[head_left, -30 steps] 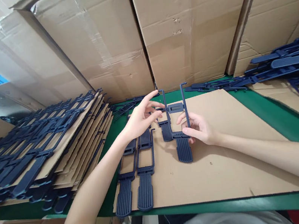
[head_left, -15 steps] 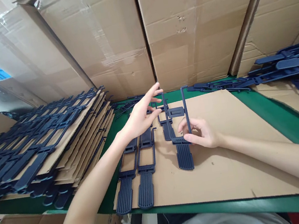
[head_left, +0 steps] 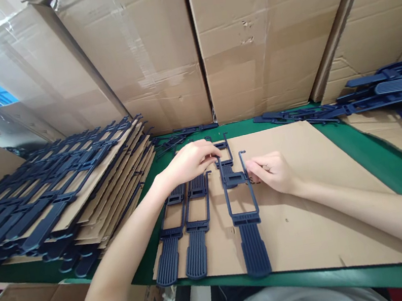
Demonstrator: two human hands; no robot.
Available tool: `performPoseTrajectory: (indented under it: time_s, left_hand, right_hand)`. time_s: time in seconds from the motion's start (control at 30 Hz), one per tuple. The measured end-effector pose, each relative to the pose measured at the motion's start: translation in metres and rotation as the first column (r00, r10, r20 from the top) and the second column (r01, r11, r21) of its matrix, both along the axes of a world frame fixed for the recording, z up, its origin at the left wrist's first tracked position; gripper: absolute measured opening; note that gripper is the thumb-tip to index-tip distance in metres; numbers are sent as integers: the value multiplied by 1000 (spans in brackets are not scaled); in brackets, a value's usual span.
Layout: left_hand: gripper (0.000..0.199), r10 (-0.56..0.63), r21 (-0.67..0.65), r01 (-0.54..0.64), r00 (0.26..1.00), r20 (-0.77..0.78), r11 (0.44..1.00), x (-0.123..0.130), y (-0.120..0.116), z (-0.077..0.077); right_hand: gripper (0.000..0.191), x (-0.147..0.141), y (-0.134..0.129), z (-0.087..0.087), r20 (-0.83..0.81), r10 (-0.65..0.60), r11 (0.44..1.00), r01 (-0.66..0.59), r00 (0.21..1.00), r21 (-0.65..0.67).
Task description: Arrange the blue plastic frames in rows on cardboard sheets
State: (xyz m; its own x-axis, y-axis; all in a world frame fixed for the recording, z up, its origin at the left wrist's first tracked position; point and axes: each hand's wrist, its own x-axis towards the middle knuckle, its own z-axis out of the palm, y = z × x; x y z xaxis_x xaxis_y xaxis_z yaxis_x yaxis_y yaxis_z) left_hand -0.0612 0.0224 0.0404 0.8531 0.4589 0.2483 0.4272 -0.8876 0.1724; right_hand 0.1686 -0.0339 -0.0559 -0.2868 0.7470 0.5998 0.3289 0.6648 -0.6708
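Note:
A dark blue plastic piece with a ribbed paddle [head_left: 255,249], an open frame and two hooked arms is between my hands, its paddle toward me over the cardboard sheet [head_left: 313,219]. My left hand [head_left: 195,160] pinches the top of its left arm. My right hand [head_left: 273,172] has its fingers closed at the right arm, just below the hook. Left of it, two similar blue pieces [head_left: 196,255] lie side by side on the sheet. Another similar piece [head_left: 224,149] lies behind it, partly covered.
A stack of cardboard sheets [head_left: 117,200] layered with blue pieces stands on the left. A loose pile of blue pieces [head_left: 387,88] lies on the right, with more along the back of the green table [head_left: 372,158]. Large cardboard boxes [head_left: 153,50] wall off the rear.
The blue piece has come down and toward me, tilting flatter over the sheet. My left hand has closed on its left arm; my right hand has shifted from the frame's lower part to its right arm.

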Motion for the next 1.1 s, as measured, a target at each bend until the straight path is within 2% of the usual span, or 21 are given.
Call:
performPoseTrajectory:
  time_s: [0.17,0.33,0.53,0.7,0.8,0.93,1.1]
  left_hand:
    - [13,-21,-126,2,989,-148,992,3,-2,-5]
    - [13,-35,-83,15,967,-251,996,2,-1,-11]
    - [11,30,-80,-66,922,-386,995,1,4,-15]
    - [13,57,-98,-104,915,-399,990,-1,8,-18]
    - [13,50,-91,-93,920,-390,992,-1,8,-19]
    - [12,62,-72,-97,921,-383,993,-2,8,-18]
    - [13,101,-77,-141,920,-380,987,-5,11,-18]
  right_hand:
    - [42,1,6,-1,82,-23,999,25,996,-23]
    - [38,0,8,-3,134,-6,1000,8,991,-15]
    - [34,-2,9,-4,154,9,997,-21,988,75]
    - [23,-3,11,-3,154,49,974,-82,987,210]
    - [16,-3,11,-2,195,120,948,-171,973,268]
    - [10,-3,11,-5,284,207,922,-284,936,263]
    - [9,-2,12,-7,361,233,909,-335,903,250]
